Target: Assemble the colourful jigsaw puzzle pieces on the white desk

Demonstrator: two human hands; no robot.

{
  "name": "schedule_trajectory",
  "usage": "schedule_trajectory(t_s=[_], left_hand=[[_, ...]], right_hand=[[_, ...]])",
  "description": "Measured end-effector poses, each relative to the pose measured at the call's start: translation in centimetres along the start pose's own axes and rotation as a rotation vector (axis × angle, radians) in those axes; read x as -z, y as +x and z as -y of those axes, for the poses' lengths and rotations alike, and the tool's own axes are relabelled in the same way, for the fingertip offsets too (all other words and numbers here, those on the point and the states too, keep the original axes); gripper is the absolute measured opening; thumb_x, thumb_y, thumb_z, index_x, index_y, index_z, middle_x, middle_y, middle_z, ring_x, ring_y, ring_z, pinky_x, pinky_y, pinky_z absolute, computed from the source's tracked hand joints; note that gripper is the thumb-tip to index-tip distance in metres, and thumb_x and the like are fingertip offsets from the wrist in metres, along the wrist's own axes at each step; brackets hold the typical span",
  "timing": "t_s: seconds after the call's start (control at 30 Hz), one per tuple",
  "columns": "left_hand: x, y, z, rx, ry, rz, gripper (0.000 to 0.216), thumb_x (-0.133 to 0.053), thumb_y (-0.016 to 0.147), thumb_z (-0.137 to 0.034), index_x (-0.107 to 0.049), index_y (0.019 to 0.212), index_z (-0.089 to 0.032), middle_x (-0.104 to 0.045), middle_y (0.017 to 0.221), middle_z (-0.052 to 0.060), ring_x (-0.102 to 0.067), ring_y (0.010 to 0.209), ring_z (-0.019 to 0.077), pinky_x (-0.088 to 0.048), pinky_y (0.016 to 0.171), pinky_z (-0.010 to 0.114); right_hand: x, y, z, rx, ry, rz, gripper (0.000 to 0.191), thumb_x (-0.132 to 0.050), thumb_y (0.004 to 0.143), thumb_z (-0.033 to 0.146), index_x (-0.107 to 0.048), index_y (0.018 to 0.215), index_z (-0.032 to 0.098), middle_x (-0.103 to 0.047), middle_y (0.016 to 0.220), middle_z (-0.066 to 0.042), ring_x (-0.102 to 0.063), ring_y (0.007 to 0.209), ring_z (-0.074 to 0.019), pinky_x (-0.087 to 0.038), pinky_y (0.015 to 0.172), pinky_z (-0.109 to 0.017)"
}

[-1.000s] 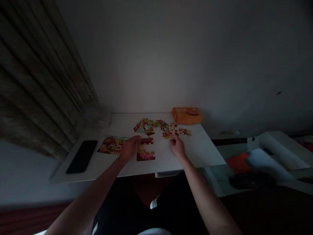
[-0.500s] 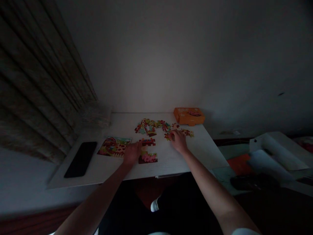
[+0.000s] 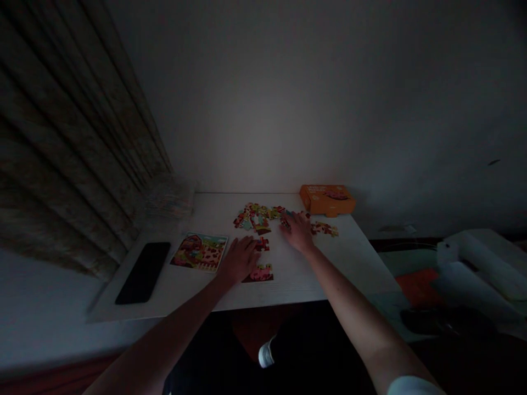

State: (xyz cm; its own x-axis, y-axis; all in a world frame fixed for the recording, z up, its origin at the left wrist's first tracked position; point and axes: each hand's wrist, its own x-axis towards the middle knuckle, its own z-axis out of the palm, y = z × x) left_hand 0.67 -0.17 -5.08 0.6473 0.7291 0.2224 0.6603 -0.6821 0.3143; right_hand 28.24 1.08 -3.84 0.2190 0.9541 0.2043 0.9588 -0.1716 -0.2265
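My left hand (image 3: 239,260) lies over the left side of some joined puzzle pieces, its fingers stretched out and apart. Past its fingertips shows a red section (image 3: 263,244), and nearer me a pink section (image 3: 263,272) with a straight bottom edge. My right hand (image 3: 297,230) reaches over loose pieces at the right of the heap, fingers spread; the piece under its fingertips is partly hidden. The heap of loose puzzle pieces (image 3: 252,215) is at the back middle. More brown and yellow pieces (image 3: 326,229) lie right of my right hand.
A farm picture sheet (image 3: 200,252) lies left of my left hand, with a black phone (image 3: 144,272) beyond it. An orange box (image 3: 328,199) stands at the back right of the white table (image 3: 341,269). Clear plastic packaging (image 3: 169,202) sits by the curtain.
My left hand has moved right and flattened over the joined pieces, covering part of them. My right hand's fingers have spread out and reach further back over the heap. The view has shifted slightly.
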Motion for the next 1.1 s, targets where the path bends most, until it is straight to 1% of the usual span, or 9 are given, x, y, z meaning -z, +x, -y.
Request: schedule_trajectory(t_s=[0.13,0.3,0.5,0.63,0.77,0.87,0.97,1.03,1.1], left_hand=[[-0.1,0.2,0.5,0.046,-0.022,0.007,0.047,-0.040,0.108,-0.037,-0.051,0.152,-0.023,-0.053,0.157,0.011,-0.043,0.151,0.0257,-0.026,0.129,0.054],[0.6,3.8,1.7,0.082,0.033,-0.011,0.055,-0.046,0.104,-0.033,-0.043,0.156,-0.014,-0.043,0.163,0.017,-0.037,0.154,0.0287,-0.030,0.127,0.046],[2.0,8.5,3.4,0.220,0.179,0.156,0.056,-0.042,0.107,-0.039,-0.040,0.159,-0.018,-0.037,0.167,0.019,-0.032,0.156,0.0329,-0.032,0.123,0.055],[3.0,9.7,5.4,0.302,0.211,0.193,0.055,-0.038,0.108,-0.044,-0.043,0.157,-0.020,-0.037,0.167,0.019,-0.033,0.155,0.0340,-0.027,0.123,0.063],[3.9,10.5,7.8,0.389,0.202,0.211,0.054,-0.037,0.107,-0.041,-0.044,0.156,-0.019,-0.035,0.168,0.019,-0.030,0.156,0.0356,-0.026,0.122,0.067],[4.1,10.8,8.9,0.425,0.175,0.196,0.052,-0.037,0.105,-0.034,-0.046,0.154,-0.020,-0.038,0.167,0.018,-0.033,0.155,0.0344,-0.028,0.121,0.068],[3.9,11.0,9.1,0.470,0.188,0.130,0.052,-0.042,0.101,-0.030,-0.049,0.152,-0.020,-0.041,0.164,0.019,-0.037,0.152,0.0352,-0.029,0.120,0.070],[3.5,11.1,8.6,0.421,0.205,0.081,0.053,-0.042,0.101,-0.028,-0.049,0.153,-0.019,-0.042,0.164,0.019,-0.037,0.152,0.0343,-0.026,0.122,0.066],[2.9,11.3,7.7,0.260,0.185,0.072,0.053,-0.038,0.102,-0.026,-0.049,0.154,-0.019,-0.044,0.164,0.016,-0.038,0.153,0.0292,-0.024,0.126,0.057]], right_hand=[[-1.8,0.0,2.1,-0.062,0.025,-0.073,0.051,-0.045,0.104,0.046,-0.055,0.150,0.026,-0.051,0.157,-0.017,-0.043,0.143,-0.0400,-0.025,0.116,-0.069],[-2.1,-0.4,1.9,-0.034,0.066,-0.165,0.042,-0.045,0.101,0.037,-0.066,0.132,0.018,-0.067,0.130,-0.020,-0.054,0.123,-0.0368,-0.030,0.112,-0.060],[-1.6,-0.5,2.1,-0.052,0.067,-0.172,0.042,-0.038,0.103,0.032,-0.069,0.127,0.017,-0.067,0.119,-0.021,-0.054,0.116,-0.0381,-0.029,0.109,-0.060],[-1.6,-0.7,2.1,-0.058,0.044,-0.173,0.044,-0.038,0.100,0.022,-0.068,0.132,0.020,-0.066,0.120,-0.021,-0.053,0.117,-0.0374,-0.030,0.109,-0.059],[-1.3,-0.8,2.3,-0.054,0.012,-0.144,0.047,-0.040,0.097,0.017,-0.066,0.136,0.021,-0.066,0.126,-0.020,-0.053,0.122,-0.0371,-0.031,0.110,-0.060],[-1.0,-0.8,2.6,0.031,0.034,-0.115,0.050,-0.040,0.099,0.020,-0.060,0.144,0.025,-0.061,0.145,-0.017,-0.049,0.134,-0.0368,-0.025,0.116,-0.065],[-1.0,-0.6,2.9,0.161,0.051,-0.068,0.051,-0.041,0.102,0.027,-0.054,0.151,0.032,-0.051,0.159,-0.009,-0.041,0.146,-0.0350,-0.014,0.121,-0.071],[-1.3,-0.4,2.9,0.187,0.057,-0.034,0.048,-0.040,0.104,0.033,-0.054,0.150,0.036,-0.052,0.160,-0.006,-0.039,0.148,-0.0339,-0.009,0.122,-0.073],[-1.5,-0.3,2.8,0.152,0.065,-0.012,0.046,-0.040,0.105,0.038,-0.057,0.147,0.035,-0.053,0.158,-0.006,-0.039,0.149,-0.0344,-0.009,0.121,-0.074]])
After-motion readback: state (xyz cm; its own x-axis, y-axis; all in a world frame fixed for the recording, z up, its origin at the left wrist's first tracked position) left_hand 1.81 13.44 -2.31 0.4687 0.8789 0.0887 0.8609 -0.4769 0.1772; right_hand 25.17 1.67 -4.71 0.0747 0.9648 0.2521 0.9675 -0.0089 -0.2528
